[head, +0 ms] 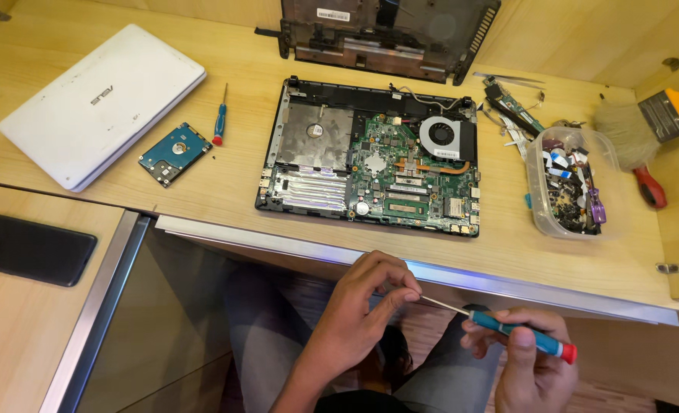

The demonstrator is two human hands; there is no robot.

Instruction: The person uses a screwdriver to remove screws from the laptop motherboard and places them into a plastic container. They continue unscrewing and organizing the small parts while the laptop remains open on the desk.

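A: Hands status?

B: Both below the desk edge, over the lap. Right hand (527, 359) is clamped round the blue grip of a precision screwdriver (519, 330) with a red end cap. Left hand (366, 302) has thumb and fingertips pinched together on the tip of its thin metal shaft.

A: Where's the board?

B: Opened laptop base (371, 157) sits flat mid-desk, cover off, well apart from both hands. Green motherboard (408, 172) exposed, round fan (440, 134) upper right with a copper heat pipe running off it, a pale label just below the fan. Bare silver bay on the left half.

A: Removed parts?

B: Hard drive (175, 154) lies left of the base, blue-green label face up, tilted. Second small screwdriver (219, 118), blue and red handle, just beside it, pointing away. Closed white laptop (100, 103) further left, angled, grey logo on the lid. Dark bottom cover (389, 34) propped at the back, small white rectangular sticker near its top edge.

A: Right side?

B: Clear plastic tub (573, 183) holding loose ribbon cables and small dark bits. Narrow circuit strip (511, 103) behind it. Paintbrush (645, 118) with yellow handle and a metal ferrule at the far right, red-handled tool (651, 187) under it.

A: Anything else?

B: Black phone (32, 249) face down on the lower left surface.
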